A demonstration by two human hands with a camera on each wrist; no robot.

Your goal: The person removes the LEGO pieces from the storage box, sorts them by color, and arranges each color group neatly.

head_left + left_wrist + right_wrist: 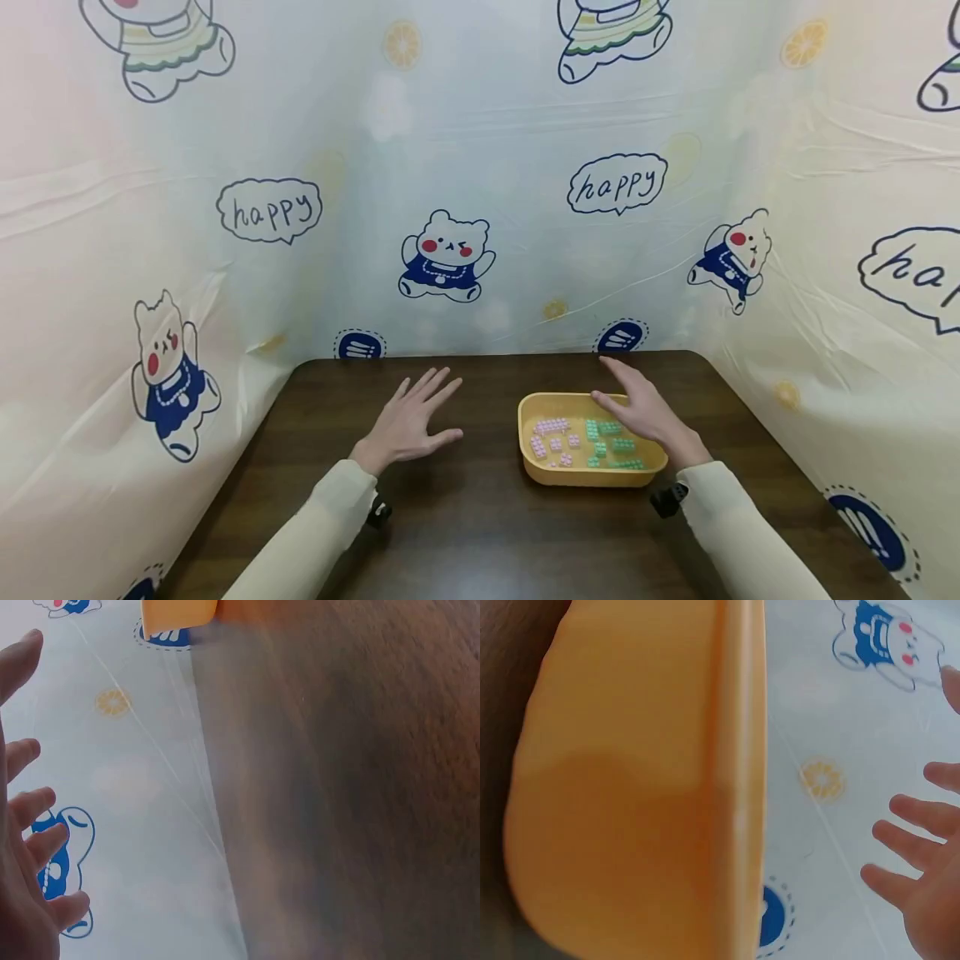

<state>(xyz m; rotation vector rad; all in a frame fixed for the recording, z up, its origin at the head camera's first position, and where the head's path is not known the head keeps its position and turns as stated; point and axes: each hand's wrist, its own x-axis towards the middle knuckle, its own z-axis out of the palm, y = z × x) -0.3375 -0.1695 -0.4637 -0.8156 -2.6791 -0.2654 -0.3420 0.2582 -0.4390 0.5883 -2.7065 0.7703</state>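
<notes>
A yellow plastic basket (531, 473) stands on the dark wooden table, right of the middle. Inside it, pink building blocks (552, 426) lie on the left and green building blocks (622, 445) on the right. My right hand (643, 407) hovers over the basket's right end, fingers spread and holding nothing. In the right wrist view the basket's outer wall (622, 795) fills the left half, with that hand at the right edge. My left hand (411, 423) is held over the table to the left of the basket, its fingers spread and nothing in them.
The dark table (465, 533) runs back to a pale printed curtain (525, 250) with bears and "happy" bubbles, which also encloses the left and right sides. A dark wrist camera (378, 510) sits at the left cuff, another camera (667, 500) at the right.
</notes>
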